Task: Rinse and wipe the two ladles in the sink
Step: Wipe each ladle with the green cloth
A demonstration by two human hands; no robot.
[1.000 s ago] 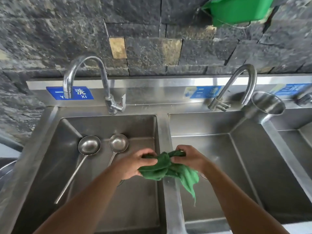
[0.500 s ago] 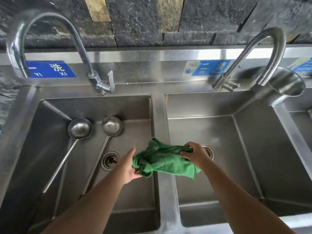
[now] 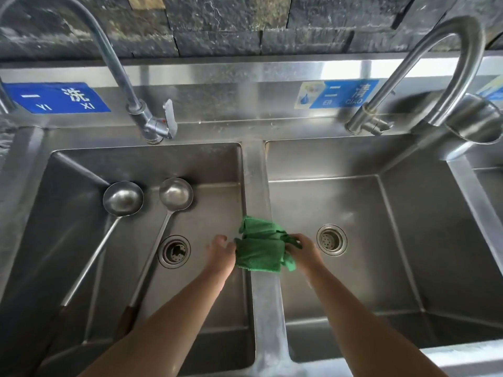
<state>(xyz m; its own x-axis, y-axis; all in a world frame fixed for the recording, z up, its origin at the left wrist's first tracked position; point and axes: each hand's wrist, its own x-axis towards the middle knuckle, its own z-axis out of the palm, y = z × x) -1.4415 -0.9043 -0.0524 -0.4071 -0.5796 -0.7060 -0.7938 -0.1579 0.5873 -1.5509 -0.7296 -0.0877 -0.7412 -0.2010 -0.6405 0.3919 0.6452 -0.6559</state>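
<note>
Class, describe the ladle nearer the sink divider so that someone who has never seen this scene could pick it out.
Find the left basin, below the blue sign. Two steel ladles lie in it, bowls toward the back wall. The right-hand ladle is the one whose handle runs beside the drain; the other ladle lies nearer the basin's left wall.

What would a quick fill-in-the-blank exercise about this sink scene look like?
1. Both ladles lie in the ____ basin of the sink.
2. The cloth held over the divider is ____ in colour.
3. The right hand grips the cloth; the left hand, fingers open, grips ____.
Missing words: left, green, nothing.
</note>
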